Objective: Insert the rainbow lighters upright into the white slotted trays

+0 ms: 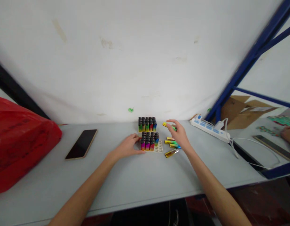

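My left hand (pixel 130 145) curves around the left side of a pale tray (pixel 160 147), its thumb and fingers against the front and back edges. Rows of black-topped lighters (pixel 147 142) stand upright in this tray, while holes show at its right end. Behind it stands a second block of lighters (pixel 147 125). Between the thumb and fingers of my right hand (pixel 178 133) is a shiny yellow-green lighter-sized piece (pixel 164 124), partly hidden by the fingers. Below that hand lie several shiny gold, green and blue pieces (pixel 170 142); a separate gold one (pixel 171 153) lies nearer me.
A phone (pixel 81 144) and a red plastic bag (pixel 22 141) are on the left of the grey table (pixel 135 182). To the right are a white power strip (pixel 209 128) with cables and a blue metal frame (pixel 248 59). Another person's hand (pixel 289 135) shows at far right.
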### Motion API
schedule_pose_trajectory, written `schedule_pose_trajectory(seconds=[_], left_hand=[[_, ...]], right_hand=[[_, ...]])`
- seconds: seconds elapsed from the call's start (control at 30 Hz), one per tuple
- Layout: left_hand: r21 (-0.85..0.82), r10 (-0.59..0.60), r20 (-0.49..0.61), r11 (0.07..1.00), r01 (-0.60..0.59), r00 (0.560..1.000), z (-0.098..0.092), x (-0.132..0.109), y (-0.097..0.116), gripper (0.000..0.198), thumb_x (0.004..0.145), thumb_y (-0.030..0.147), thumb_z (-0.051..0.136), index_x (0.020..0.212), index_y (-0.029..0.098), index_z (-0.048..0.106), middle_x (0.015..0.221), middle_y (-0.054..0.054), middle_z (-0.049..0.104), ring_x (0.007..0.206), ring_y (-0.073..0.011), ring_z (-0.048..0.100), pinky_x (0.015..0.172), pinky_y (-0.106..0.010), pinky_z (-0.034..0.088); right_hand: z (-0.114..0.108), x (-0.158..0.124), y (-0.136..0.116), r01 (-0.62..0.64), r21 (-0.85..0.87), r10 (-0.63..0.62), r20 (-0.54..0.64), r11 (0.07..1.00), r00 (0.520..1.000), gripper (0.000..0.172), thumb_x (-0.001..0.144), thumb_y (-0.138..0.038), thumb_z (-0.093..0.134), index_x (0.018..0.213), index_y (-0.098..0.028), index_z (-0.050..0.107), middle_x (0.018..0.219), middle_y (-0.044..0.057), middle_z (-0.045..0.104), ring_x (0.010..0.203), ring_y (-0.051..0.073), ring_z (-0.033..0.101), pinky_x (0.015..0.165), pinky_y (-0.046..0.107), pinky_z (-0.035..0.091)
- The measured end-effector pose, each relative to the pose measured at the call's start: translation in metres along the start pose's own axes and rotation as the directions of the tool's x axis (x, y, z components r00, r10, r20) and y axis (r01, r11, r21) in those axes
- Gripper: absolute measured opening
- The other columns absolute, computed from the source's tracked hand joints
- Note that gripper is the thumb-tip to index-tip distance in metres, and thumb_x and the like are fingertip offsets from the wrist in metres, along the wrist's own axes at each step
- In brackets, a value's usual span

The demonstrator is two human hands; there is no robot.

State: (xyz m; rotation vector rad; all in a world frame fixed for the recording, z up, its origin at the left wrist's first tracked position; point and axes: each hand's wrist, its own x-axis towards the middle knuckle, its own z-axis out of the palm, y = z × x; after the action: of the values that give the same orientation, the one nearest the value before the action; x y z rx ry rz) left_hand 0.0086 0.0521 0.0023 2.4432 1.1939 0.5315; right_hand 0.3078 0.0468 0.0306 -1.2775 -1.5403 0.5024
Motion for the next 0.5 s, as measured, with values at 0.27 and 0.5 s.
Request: schedule_pose_trajectory(seconds=[0.27, 0.5], left_hand=[[0.004, 0.003, 0.009, 1.0, -0.003, 1.0, 0.001, 0.0, -0.002, 0.061, 0.074, 0.061, 0.083, 0.115, 0.016, 0.073, 0.114, -0.014, 0.069, 0.106, -0.034, 0.066, 0.099, -0.045, 0.053], [0.0, 0.006, 0.002, 1.0, -0.006, 1.0, 0.0, 0.0, 0.0, 0.061, 0.074, 0.061, 0.083, 0.113, 0.016, 0.073, 0.114, -0.013, 0.069, 0.106, -0.0337, 0.066, 0.098, -0.044, 0.054]], right_hand=[[0.021, -0.012, 0.019, -0.117, 0.208, 0.109, 0.048, 0.971, 0.993, 0.056, 0.094, -0.075, 0.053, 0.074, -0.023, 0.058, 0.062, -0.001, 0.053, 0.057, 0.015, 0.05, 0.055, 0.028, 0.042], [0.032, -0.028, 0.012, -0.227, 0.334, 0.142, 0.259, 0.915, 0.955, 0.047, 0.096, -0.073, 0.048, 0.098, -0.026, 0.056, 0.06, -0.009, 0.039, 0.044, 0.011, 0.032, 0.043, 0.024, 0.031]])
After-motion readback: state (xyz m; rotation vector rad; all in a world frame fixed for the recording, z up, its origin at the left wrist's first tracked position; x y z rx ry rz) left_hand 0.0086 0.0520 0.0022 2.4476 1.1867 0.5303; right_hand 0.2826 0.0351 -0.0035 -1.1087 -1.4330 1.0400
